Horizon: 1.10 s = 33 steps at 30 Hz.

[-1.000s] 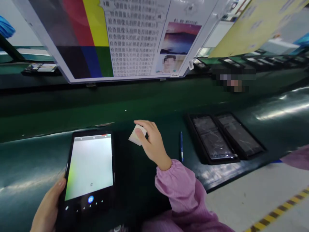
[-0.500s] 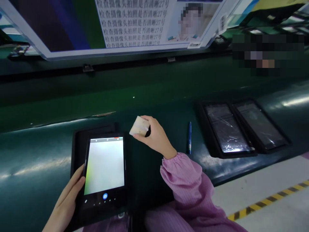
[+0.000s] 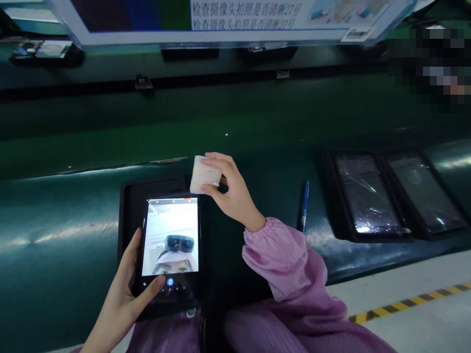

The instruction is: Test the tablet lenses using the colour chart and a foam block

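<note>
My left hand [image 3: 130,289] grips a black tablet [image 3: 200,245] by its left edge, the thumb lying over the lower bezel near a blue on-screen button. The lit screen shows a camera picture of a person's forehead with a dark headset and a pale ceiling. A black tray [image 3: 127,206] lies under the tablet and sticks out at its top left. Just above the tablet's top right corner, my right hand [image 3: 233,193] holds a small off-white block [image 3: 204,177] between thumb and fingers. What the block is made of, I cannot tell.
A blue pen [image 3: 304,206] lies on the green bench [image 3: 55,274] to the right. Beyond it are two black trays with film-covered tablets [image 3: 364,193] [image 3: 423,191]. A printed sign [image 3: 243,37] hangs across the back. Yellow-black tape [image 3: 408,303] marks the floor.
The tablet's screen has gone from a blank whitish picture to a person's forehead and headset. My left thumb has moved onto the lower bezel. My right hand has lifted the block slightly up and left.
</note>
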{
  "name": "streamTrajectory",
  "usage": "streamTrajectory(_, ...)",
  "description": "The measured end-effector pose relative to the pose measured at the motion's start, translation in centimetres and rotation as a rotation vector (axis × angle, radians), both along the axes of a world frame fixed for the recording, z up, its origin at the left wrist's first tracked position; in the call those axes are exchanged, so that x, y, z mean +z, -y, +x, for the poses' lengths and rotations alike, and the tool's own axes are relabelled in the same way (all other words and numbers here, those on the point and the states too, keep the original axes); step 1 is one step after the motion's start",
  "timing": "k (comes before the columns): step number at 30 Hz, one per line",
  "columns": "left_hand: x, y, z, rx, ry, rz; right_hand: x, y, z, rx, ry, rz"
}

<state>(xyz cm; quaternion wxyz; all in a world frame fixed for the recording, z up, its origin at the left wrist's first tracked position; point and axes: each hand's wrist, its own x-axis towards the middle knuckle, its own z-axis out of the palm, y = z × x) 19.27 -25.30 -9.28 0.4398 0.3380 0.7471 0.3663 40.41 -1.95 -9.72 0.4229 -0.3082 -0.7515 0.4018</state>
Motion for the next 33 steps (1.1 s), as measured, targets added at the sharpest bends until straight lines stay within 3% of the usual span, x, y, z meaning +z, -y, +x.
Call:
streamTrajectory(4,-0.5,0.0,-0.1,0.004,-0.053,0.039,-0.2,-0.2,-0.7,0.088,0.011,0.082)
streamTrajectory(16,-0.5,-0.2,0.2,-0.058,-0.127,0.063,-1.3,-0.2,-1.0,0.045,-0.023,0.22)
streamTrajectory(26,0.7,-0.8,0.7,-0.075,-0.134,-0.003,-1.6,0.0,-0.8,0.045,0.064,0.223)
streamTrajectory(33,0.7,-0.7,0.3,-0.089,-0.131,0.01,-1.5,0.0,-1.0,0.047,0.018,0.243)
